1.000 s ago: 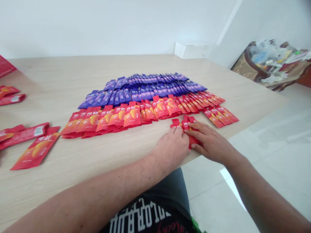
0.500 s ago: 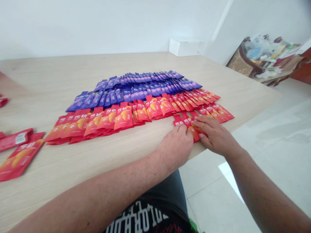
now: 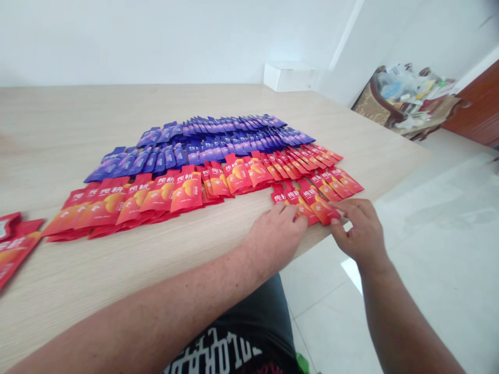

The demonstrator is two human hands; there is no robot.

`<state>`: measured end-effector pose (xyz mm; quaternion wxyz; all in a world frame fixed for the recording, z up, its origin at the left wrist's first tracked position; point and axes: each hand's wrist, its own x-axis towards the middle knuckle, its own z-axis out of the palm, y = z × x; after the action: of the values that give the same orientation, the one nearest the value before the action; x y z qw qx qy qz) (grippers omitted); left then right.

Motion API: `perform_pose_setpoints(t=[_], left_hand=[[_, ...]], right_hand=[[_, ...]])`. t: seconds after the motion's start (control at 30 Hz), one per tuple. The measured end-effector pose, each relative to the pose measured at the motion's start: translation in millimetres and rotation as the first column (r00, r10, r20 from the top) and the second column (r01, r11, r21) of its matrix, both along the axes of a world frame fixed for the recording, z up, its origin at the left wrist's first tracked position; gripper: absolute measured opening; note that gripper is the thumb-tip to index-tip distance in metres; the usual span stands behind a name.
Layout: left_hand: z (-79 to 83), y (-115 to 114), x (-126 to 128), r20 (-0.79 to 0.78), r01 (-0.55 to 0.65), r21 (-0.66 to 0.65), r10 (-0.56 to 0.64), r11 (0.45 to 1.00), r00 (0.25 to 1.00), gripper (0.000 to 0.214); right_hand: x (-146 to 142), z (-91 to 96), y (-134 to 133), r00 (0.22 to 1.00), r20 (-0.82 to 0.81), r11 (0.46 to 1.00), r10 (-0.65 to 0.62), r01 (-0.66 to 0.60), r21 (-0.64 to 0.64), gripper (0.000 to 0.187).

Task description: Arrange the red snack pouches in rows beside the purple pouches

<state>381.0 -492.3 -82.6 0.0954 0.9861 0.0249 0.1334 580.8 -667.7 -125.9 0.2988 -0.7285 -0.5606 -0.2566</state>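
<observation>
Overlapping red sachets with orange fruit prints lie at the table's front edge. My left hand [image 3: 277, 228] has its fingers curled over the lower end of a red sachet [image 3: 299, 200] on the left of this group; its fingertips are partly hidden. On the right, my right hand [image 3: 359, 226] pinches the lower corner of another red sachet [image 3: 318, 203] between thumb and forefinger. That sachet lies tilted, its printed face up. Just behind my right hand, more red sachets [image 3: 339, 181] fan out.
A long row of red sachets [image 3: 152, 196] runs across the table [image 3: 156, 259], with rows of purple sachets [image 3: 222, 145] behind it. Loose red sachets [image 3: 15, 249] lie at far left. A white box [image 3: 290, 77] stands at the back; a cluttered chair [image 3: 380, 104] is beyond the table's right edge.
My right hand has slid off the top of the red sachets towards their lower right corner, uncovering their printed faces. My left hand stays nearly in place. The view has shifted slightly right.
</observation>
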Motion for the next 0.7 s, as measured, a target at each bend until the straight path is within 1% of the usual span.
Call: perform_pose_setpoints(t=[0.07, 0.13, 0.43, 0.57, 0.7], left_hand=[[0.4, 0, 0, -0.010, 0.022, 0.002, -0.022, 1.000, 1.000, 0.018], [0.5, -1, 0, -0.024, 0.035, 0.011, -0.034, 0.999, 0.999, 0.019], [-1.6, -1, 4, -0.020, 0.042, 0.038, -0.042, 0.998, 0.999, 0.031], [-4.1, 0, 1, 0.001, 0.045, 0.057, -0.045, 0.997, 0.999, 0.032], [-6.3, 0, -5, 0.013, 0.067, 0.047, -0.067, 0.997, 0.998, 0.033]], right_hand=[[-3, -3.7, -5, 0.999, -0.010, 0.998, 0.049, -0.049, -0.030, 0.037], [-4, -5.9, -7, 0.998, -0.010, 0.997, 0.065, -0.065, -0.031, 0.035], [7, -8.4, 2, 1.000, 0.005, 1.000, 0.024, -0.024, -0.009, 0.026], [9, -12.8, 7, 0.999, 0.028, 1.000, -0.016, 0.016, 0.026, 0.020], [8, -11.7, 9, 0.999, 0.040, 0.998, -0.027, 0.024, 0.057, 0.019]])
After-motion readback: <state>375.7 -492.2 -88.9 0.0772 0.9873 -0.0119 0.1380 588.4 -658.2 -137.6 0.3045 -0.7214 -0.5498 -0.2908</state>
